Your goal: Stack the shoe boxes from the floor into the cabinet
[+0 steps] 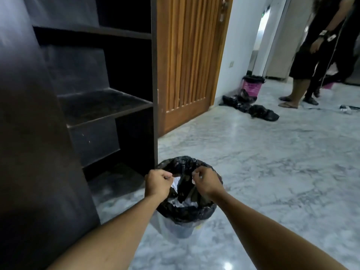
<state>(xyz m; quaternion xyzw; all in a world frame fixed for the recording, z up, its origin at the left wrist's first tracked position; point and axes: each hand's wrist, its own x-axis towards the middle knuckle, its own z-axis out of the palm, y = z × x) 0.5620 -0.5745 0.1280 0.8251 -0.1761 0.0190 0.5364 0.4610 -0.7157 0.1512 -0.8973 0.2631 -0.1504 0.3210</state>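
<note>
You are standing over a small bin (181,227) lined with a black bag (187,213), and both your hands are working at its rim. Your left hand (157,184) is pinching the liner's edge on the near-left side, its grip closed tight on the plastic; your right hand (206,182) is doing the same on the right side, fingers curled shut on the bag. White crumpled paper is showing inside.

The cabinet (97,106) is standing just beside the bin on your left, its dark shelves bare as far as the view is showing. No shoe boxes are appearing anywhere on the floor (263,172) in this view, so the stacking is looking not yet begun; what you are doing reads as clearing the bin out of the way, though that is a judgement.

Next you are likely needing to release the liner, turn to find the boxes outside this view, and carry one to a shelf. Another person (315,55) is standing well apart by the far doorway.
</note>
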